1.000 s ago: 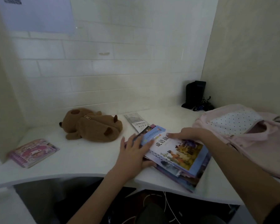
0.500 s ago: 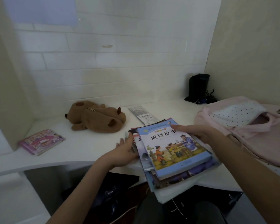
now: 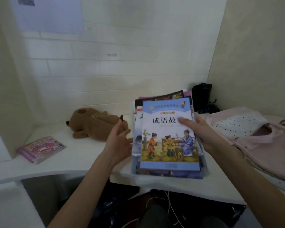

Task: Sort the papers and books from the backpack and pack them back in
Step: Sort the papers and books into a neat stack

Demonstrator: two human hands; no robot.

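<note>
Right hand [image 3: 202, 134] gripped the stack of books [image 3: 168, 137] at its right edge, thumb on the top cover. Left hand [image 3: 120, 142] was spread, fingers straight, beside the stack's left edge; contact unclear. Stack was raised and tilted over the desk [image 3: 82, 155], left of the pink backpack [image 3: 253, 137]. Risk: uneven edges plus a one-sided grip, so lower books could slide out.

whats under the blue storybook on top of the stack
Under the blue illustrated storybook lie several more books and white paper; only their edges show, their covers mostly hidden. The right hand grips the stack; the left hand steadies its side.
</note>
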